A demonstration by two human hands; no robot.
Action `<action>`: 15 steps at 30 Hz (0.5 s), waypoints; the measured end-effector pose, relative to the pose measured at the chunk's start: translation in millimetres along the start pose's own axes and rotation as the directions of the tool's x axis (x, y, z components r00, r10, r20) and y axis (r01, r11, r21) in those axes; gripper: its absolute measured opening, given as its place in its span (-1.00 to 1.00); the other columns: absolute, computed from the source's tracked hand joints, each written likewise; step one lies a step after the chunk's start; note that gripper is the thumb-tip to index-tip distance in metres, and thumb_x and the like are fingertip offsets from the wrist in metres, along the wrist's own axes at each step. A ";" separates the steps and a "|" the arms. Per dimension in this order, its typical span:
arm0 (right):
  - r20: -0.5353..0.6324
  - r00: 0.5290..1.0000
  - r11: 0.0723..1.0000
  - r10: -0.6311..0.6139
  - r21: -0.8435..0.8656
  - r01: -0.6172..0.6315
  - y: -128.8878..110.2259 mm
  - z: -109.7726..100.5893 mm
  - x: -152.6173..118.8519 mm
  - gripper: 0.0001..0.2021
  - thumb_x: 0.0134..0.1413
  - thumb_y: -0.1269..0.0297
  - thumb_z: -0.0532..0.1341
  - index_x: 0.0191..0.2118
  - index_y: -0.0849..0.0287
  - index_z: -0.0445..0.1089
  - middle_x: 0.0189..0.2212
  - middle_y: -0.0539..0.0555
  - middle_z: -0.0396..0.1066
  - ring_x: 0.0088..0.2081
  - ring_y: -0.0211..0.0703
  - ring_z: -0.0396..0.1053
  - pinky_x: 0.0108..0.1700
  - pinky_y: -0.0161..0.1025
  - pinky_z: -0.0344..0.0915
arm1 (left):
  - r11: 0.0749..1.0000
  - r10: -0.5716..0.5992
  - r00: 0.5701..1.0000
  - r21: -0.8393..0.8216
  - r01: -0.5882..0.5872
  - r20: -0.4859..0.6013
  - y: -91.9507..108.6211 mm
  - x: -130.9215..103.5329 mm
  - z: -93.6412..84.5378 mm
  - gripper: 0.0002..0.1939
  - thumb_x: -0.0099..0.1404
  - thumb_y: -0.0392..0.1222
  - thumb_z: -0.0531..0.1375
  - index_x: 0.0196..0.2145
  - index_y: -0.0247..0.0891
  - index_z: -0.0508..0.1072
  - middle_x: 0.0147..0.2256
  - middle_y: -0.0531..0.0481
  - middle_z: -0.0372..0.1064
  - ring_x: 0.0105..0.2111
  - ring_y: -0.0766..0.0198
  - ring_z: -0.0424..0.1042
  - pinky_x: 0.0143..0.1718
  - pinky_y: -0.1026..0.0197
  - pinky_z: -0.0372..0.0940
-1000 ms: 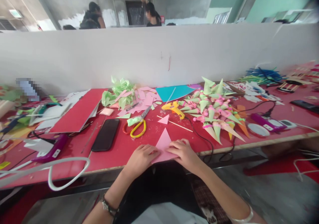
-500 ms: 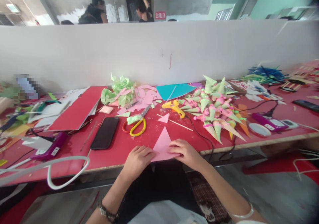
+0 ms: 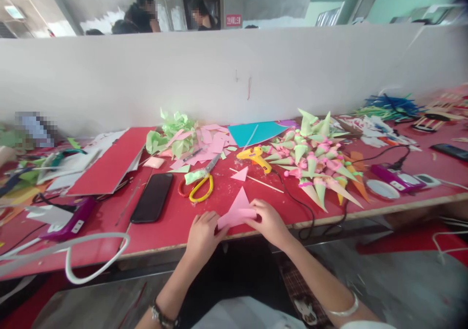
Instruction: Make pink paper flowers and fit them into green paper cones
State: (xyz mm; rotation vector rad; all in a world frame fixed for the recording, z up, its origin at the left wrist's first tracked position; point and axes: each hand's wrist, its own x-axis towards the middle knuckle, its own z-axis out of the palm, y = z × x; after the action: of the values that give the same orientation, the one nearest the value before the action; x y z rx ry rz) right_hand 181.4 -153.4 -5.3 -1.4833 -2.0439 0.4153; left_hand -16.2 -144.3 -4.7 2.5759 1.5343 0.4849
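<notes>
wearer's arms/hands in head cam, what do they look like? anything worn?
Two bare hands and forearms, no gloves, no sleeves in view. The left hand has a dark beaded bracelet at its wrist. The right hand has a thin silver metal bangle at its wrist. No rings can be made out.

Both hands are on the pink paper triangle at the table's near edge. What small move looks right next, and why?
Probably the right hand should roll its side of the pink paper triangle further over towards the left hand. The sheet is lifted and partly curled between the two hands, its tip pointing away, and a pile of finished paper cones lies to the right, so closing the curl seems the likely move.
</notes>
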 end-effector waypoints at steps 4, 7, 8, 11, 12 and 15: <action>-0.058 0.997 0.989 0.043 -0.136 -0.050 0.7 6.1 -0.5 -0.73 0.03 0.19 0.12 -0.59 0.19 0.17 -0.54 0.00 0.20 -0.44 -0.23 0.19 -0.39 -0.32 0.14 | 0.996 -0.072 0.997 0.053 0.071 0.008 3.7 -1.0 -4.3 -0.77 0.16 -0.14 0.09 -0.59 -0.28 0.26 -0.55 0.05 0.28 -0.49 0.27 0.28 -0.40 0.22 0.12; -0.090 0.995 0.978 0.047 -0.198 -0.064 -1.3 7.4 -0.7 -0.75 0.03 0.24 0.12 -0.59 0.17 0.13 -0.55 0.00 0.18 -0.46 -0.23 0.16 -0.42 -0.32 0.12 | 0.994 -0.098 0.995 0.042 0.098 0.012 3.1 -2.4 -5.9 -0.79 0.16 -0.17 0.06 -0.59 -0.27 0.26 -0.56 0.06 0.27 -0.49 0.29 0.29 -0.38 0.21 0.12; -0.094 0.994 0.975 0.049 -0.209 -0.067 -2.3 7.3 -0.5 -0.76 0.03 0.26 0.13 -0.59 0.16 0.12 -0.55 -0.01 0.18 -0.46 -0.23 0.16 -0.43 -0.32 0.11 | 0.994 -0.107 0.994 0.035 0.106 0.020 2.0 -2.9 -6.2 -0.79 0.16 -0.18 0.05 -0.59 -0.27 0.27 -0.56 0.07 0.27 -0.49 0.29 0.29 -0.37 0.21 0.13; -0.088 0.994 0.970 0.058 -0.229 -0.077 -4.8 6.4 1.0 -0.76 0.00 0.29 0.14 -0.59 0.16 0.11 -0.55 -0.01 0.18 -0.46 -0.23 0.17 -0.44 -0.32 0.10 | 0.994 -0.106 0.994 0.039 0.105 0.008 -2.1 -2.6 -7.9 -0.89 0.15 -0.22 0.05 -0.43 -0.26 0.35 -0.43 0.01 0.33 -0.38 0.25 0.33 -0.31 0.19 0.17; -0.079 0.995 0.969 0.063 -0.235 -0.079 -5.1 6.1 1.8 -0.76 0.00 0.29 0.15 -0.59 0.16 0.11 -0.55 -0.01 0.18 -0.46 -0.23 0.17 -0.43 -0.32 0.11 | 0.996 -0.068 0.998 0.056 0.068 -0.005 -3.2 -1.2 -9.1 -0.85 0.13 -0.26 0.06 -0.31 -0.26 0.36 -0.32 -0.03 0.34 -0.30 0.22 0.33 -0.28 0.18 0.18; -0.031 0.997 0.967 0.071 -0.244 -0.076 -4.2 5.0 4.6 -0.78 -0.01 0.30 0.16 -0.58 0.17 0.14 -0.53 -0.01 0.20 -0.44 -0.23 0.19 -0.41 -0.32 0.12 | 0.965 0.209 0.977 0.153 -0.213 0.043 -4.5 6.8 -15.4 -0.54 0.10 -0.38 0.07 -0.02 -0.13 0.25 0.02 -0.08 0.15 -0.08 0.15 0.22 -0.14 0.16 0.17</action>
State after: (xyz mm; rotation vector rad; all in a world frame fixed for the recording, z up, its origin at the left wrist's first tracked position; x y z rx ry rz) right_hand 174.1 -150.1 -5.7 -1.7051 -2.0868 0.1783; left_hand -21.9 -137.2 10.1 2.8719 1.3458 0.3606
